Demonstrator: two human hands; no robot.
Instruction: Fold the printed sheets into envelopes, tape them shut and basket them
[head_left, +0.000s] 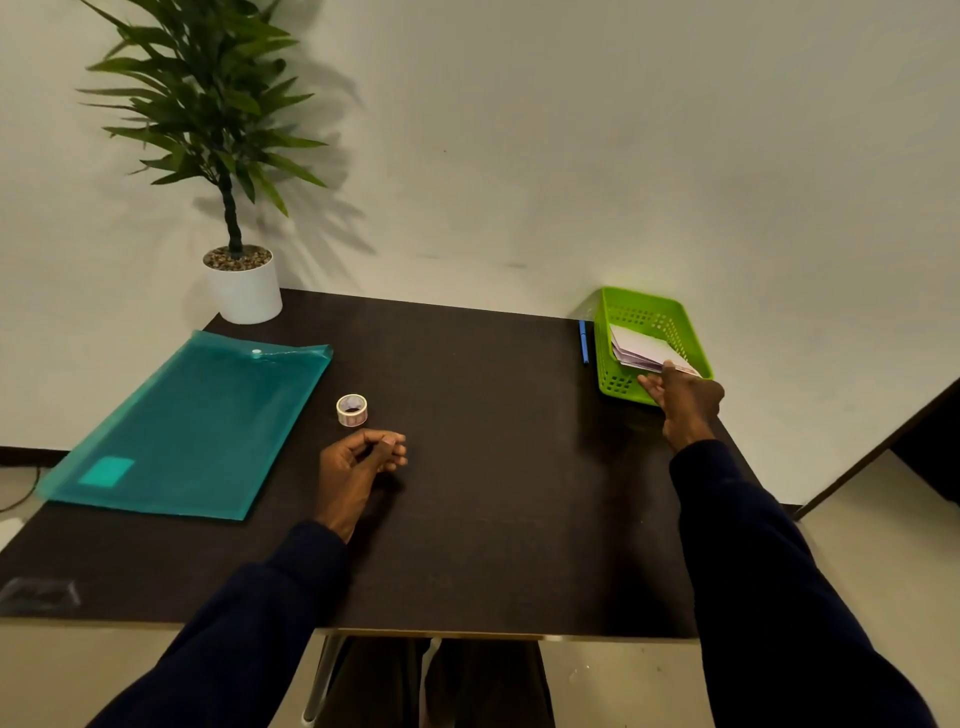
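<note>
- The basket (618, 383) is of bright green plastic, rectangular, with small holes in its walls. It stands upright at the middle right of the frame, on the far right corner of the dark table (493, 467).
- The folded envelopes (641, 344) are white to pale lilac. They lie as a small, loose stack inside the basket, tilted. The right hand (685, 400) holds their near end, where some pink print shows.
- The tape roll (352, 409) is small and pale with reddish print. It rests on the table left of centre, its hole facing upward, well apart from the basket.
</note>
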